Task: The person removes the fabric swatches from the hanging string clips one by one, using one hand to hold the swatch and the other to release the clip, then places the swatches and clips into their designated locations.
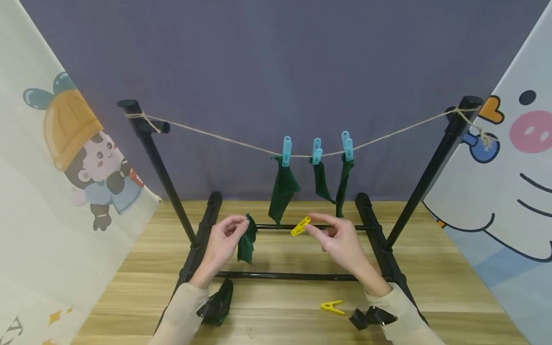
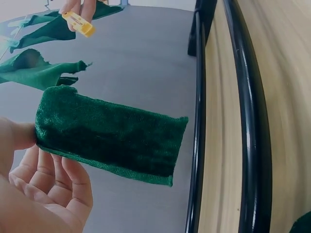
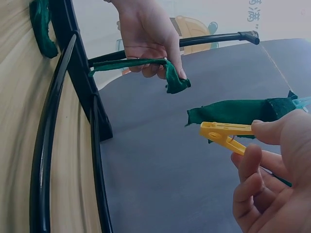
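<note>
My left hand (image 1: 223,240) pinches the upper end of a small dark green velvet cloth (image 1: 247,243), which hangs down below the fingers. In the left wrist view this cloth (image 2: 112,136) shows as a rectangle with frayed edges. My right hand (image 1: 342,239) pinches a yellow clothespin (image 1: 300,226) between thumb and fingers; in the right wrist view the yellow clothespin (image 3: 226,135) points away from the hand. Behind the hands, a green cloth (image 1: 283,191) hangs from the sagging string (image 1: 228,140) under a blue clothespin (image 1: 286,151). Further right, two more blue clothespins hold narrow green cloths.
Black posts (image 1: 431,177) at both sides carry the string, joined to a black base frame with crossbars (image 1: 289,276). Another yellow clothespin (image 1: 332,306) lies on the wooden table (image 1: 276,311). A dark green cloth (image 1: 220,304) lies beside the left sleeve.
</note>
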Demonstrator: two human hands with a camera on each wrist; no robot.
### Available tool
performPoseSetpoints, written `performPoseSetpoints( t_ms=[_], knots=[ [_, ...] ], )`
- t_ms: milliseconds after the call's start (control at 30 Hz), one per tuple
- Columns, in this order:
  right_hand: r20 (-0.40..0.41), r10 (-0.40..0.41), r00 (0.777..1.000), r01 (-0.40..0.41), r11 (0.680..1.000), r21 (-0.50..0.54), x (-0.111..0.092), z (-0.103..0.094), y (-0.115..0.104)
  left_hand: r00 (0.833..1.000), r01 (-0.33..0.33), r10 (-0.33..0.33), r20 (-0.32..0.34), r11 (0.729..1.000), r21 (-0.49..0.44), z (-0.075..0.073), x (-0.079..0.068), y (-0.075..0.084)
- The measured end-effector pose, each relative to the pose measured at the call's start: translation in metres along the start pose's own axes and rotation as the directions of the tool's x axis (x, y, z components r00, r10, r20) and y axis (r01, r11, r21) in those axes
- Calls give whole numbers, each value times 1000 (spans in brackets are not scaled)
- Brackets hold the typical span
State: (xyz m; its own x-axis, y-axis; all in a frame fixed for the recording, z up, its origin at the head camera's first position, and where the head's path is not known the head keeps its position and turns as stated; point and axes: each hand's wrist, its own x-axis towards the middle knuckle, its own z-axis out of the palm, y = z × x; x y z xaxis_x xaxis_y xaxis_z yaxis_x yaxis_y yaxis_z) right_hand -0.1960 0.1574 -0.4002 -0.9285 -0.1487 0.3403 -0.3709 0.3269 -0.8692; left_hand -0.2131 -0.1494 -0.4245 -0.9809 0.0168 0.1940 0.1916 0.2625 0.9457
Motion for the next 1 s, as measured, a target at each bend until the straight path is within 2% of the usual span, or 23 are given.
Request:
performPoseSetpoints(
  t_ms=[300, 700, 800, 1000],
  knots=[
    [20, 37, 999, -37, 999, 2, -12, 3, 10, 999, 33, -33, 27, 999, 13, -3, -10, -7],
    [32, 108, 994, -108, 994, 0, -28, -2, 27, 998, 16, -17, 56, 999, 27, -4, -21, -19],
    [32, 150, 988, -150, 989, -2, -32, -3, 31, 998, 19, -21, 58, 999, 37, -4, -25, -22],
    [33, 244, 969, -243, 970, -11, -44, -7, 38, 993, 75, -75, 92, 997, 5, -3, -33, -29]
  ],
)
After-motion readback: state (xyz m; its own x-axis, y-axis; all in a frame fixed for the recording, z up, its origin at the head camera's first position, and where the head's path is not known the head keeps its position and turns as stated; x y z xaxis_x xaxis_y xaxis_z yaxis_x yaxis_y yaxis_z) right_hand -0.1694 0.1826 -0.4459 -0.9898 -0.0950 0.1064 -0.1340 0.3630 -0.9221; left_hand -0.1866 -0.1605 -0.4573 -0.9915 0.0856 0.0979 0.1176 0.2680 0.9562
